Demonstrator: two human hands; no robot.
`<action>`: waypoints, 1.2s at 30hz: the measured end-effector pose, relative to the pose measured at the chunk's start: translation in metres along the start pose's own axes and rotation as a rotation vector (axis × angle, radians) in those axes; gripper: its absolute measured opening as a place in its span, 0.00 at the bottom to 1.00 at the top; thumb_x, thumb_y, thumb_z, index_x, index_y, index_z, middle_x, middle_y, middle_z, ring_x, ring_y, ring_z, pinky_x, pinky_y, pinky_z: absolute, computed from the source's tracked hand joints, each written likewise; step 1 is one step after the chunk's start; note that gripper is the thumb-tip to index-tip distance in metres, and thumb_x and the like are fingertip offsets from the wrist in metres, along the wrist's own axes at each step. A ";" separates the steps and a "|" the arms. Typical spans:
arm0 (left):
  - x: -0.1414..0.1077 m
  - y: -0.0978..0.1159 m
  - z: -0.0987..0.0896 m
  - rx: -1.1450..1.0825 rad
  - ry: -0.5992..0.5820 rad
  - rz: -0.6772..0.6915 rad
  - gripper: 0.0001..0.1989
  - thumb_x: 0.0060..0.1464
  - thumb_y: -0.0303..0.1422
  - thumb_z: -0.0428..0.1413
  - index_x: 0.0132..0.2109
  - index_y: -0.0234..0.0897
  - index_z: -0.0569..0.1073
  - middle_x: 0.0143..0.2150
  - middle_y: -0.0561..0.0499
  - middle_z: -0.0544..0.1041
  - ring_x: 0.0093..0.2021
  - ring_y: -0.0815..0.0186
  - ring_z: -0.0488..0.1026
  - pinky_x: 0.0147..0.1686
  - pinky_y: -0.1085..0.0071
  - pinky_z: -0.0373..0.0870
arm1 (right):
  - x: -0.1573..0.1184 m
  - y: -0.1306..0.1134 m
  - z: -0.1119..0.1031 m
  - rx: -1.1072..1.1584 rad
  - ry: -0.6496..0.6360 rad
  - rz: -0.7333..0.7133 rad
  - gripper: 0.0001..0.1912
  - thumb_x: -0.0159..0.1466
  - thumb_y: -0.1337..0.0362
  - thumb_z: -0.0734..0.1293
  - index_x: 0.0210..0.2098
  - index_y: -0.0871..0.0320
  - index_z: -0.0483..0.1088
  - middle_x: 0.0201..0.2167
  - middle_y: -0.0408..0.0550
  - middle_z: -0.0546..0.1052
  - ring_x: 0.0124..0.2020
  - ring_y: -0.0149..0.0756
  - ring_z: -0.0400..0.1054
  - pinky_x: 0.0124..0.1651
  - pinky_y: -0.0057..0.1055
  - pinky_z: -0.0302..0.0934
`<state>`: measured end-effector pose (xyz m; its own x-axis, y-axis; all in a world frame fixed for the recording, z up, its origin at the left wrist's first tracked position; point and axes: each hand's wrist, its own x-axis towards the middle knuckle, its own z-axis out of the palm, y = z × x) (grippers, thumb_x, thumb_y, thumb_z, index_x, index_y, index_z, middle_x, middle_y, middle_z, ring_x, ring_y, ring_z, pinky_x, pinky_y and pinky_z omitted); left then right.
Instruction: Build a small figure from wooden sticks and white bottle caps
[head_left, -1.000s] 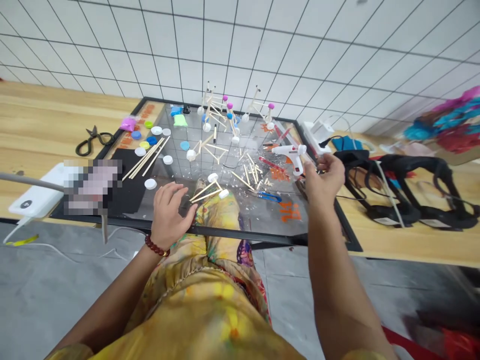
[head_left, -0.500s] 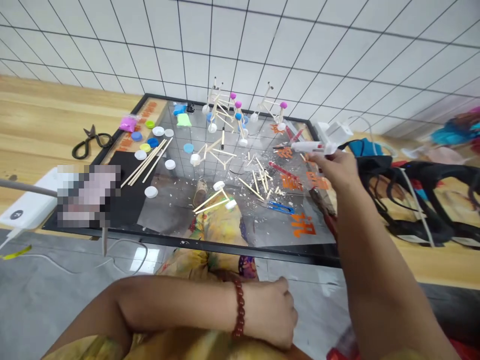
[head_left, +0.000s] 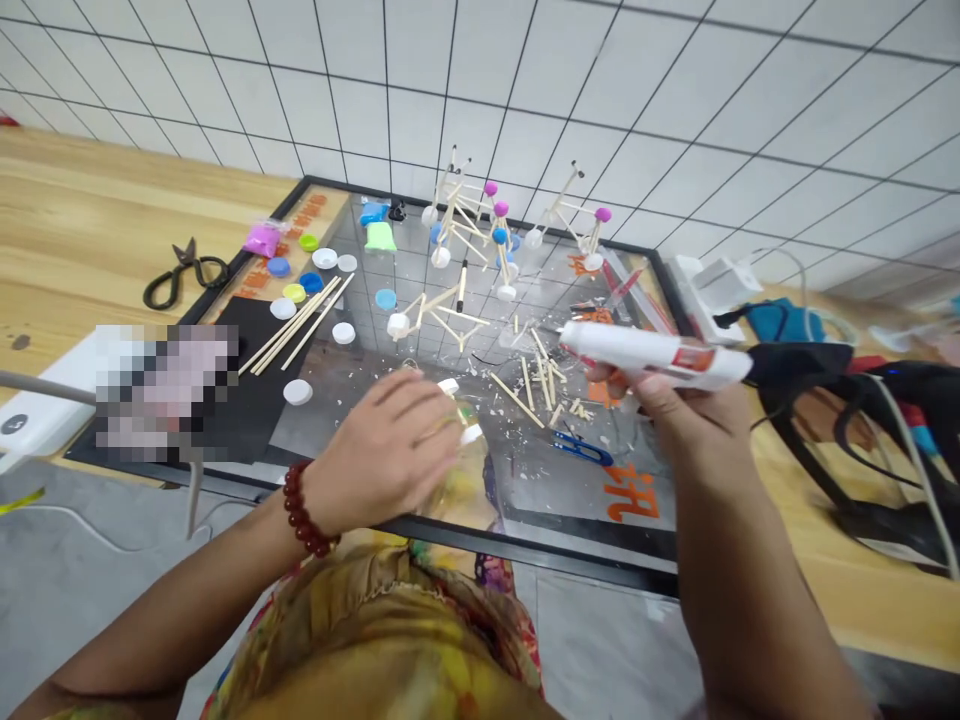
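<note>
My right hand (head_left: 675,410) is wrapped round a white glue gun (head_left: 645,352), whose nozzle points left above some cut sticks (head_left: 536,380). My left hand (head_left: 390,450), with a red bead bracelet on the wrist, reaches over the table's front edge. Its fingers are stretched out and slightly spread, over the stick piece whose white caps (head_left: 470,433) show beside the fingertips. Nothing is seen gripped in it. Beyond it lies a joined stick piece (head_left: 439,312) with a white cap at one end. Blue snips (head_left: 583,448) rest between my two hands.
Stick models (head_left: 469,215) with pink and blue balls stand by the tiled wall. Long sticks (head_left: 296,330), bottle caps (head_left: 298,392) and black scissors (head_left: 186,273) lie to the left. A white power bank (head_left: 64,395) is at the far left, black straps (head_left: 840,430) at the right.
My left hand has moved up from my lap to over the front of the table. My right hand has lifted the glue gun off the right side and brought it nearer, nozzle still leftward.
</note>
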<state>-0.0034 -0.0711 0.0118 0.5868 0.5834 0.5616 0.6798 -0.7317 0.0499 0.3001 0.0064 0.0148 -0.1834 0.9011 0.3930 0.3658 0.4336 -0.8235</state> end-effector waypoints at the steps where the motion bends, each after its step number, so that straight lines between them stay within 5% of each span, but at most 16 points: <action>1: -0.002 -0.007 0.002 0.024 -0.061 -0.088 0.12 0.59 0.34 0.60 0.48 0.35 0.74 0.51 0.43 0.79 0.54 0.55 0.74 0.61 0.50 0.68 | -0.001 0.000 0.003 0.024 -0.077 0.021 0.16 0.65 0.48 0.69 0.39 0.56 0.73 0.33 0.50 0.81 0.33 0.38 0.75 0.37 0.34 0.68; 4: -0.008 -0.018 0.015 -0.005 -0.183 -0.264 0.21 0.55 0.42 0.64 0.49 0.34 0.70 0.56 0.36 0.75 0.58 0.49 0.71 0.62 0.46 0.66 | -0.002 0.004 0.013 0.107 -0.263 0.076 0.16 0.66 0.49 0.69 0.41 0.55 0.73 0.32 0.47 0.80 0.34 0.38 0.74 0.38 0.34 0.68; 10: -0.018 -0.026 0.033 -0.049 -0.201 -0.352 0.22 0.54 0.40 0.65 0.49 0.35 0.67 0.55 0.35 0.74 0.58 0.49 0.71 0.58 0.48 0.69 | -0.006 0.023 0.036 0.004 -0.351 0.102 0.15 0.68 0.48 0.65 0.39 0.53 0.72 0.31 0.46 0.76 0.31 0.38 0.71 0.34 0.36 0.66; 16: -0.022 -0.031 0.030 -0.116 -0.190 -0.312 0.24 0.53 0.45 0.65 0.49 0.36 0.67 0.55 0.37 0.75 0.55 0.50 0.72 0.60 0.49 0.67 | -0.012 0.030 0.045 -0.072 -0.356 0.108 0.15 0.67 0.47 0.65 0.42 0.51 0.70 0.41 0.50 0.77 0.33 0.40 0.72 0.35 0.38 0.66; 25: -0.027 -0.036 0.033 -0.075 -0.120 -0.324 0.09 0.60 0.39 0.58 0.40 0.38 0.73 0.49 0.43 0.77 0.54 0.56 0.73 0.62 0.52 0.64 | -0.020 0.034 0.042 -0.130 -0.310 0.114 0.19 0.66 0.47 0.66 0.48 0.52 0.68 0.32 0.46 0.77 0.27 0.38 0.69 0.28 0.35 0.61; 36: -0.027 -0.036 0.032 -0.081 -0.214 -0.358 0.07 0.56 0.36 0.61 0.35 0.38 0.76 0.49 0.43 0.77 0.56 0.53 0.72 0.62 0.48 0.63 | -0.018 0.033 0.042 -0.171 -0.329 0.102 0.19 0.65 0.46 0.67 0.45 0.53 0.69 0.26 0.43 0.76 0.24 0.37 0.69 0.26 0.33 0.60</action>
<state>-0.0299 -0.0488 -0.0313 0.4035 0.8597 0.3133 0.8257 -0.4896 0.2802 0.2767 0.0040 -0.0364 -0.4111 0.9013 0.1369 0.5392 0.3615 -0.7607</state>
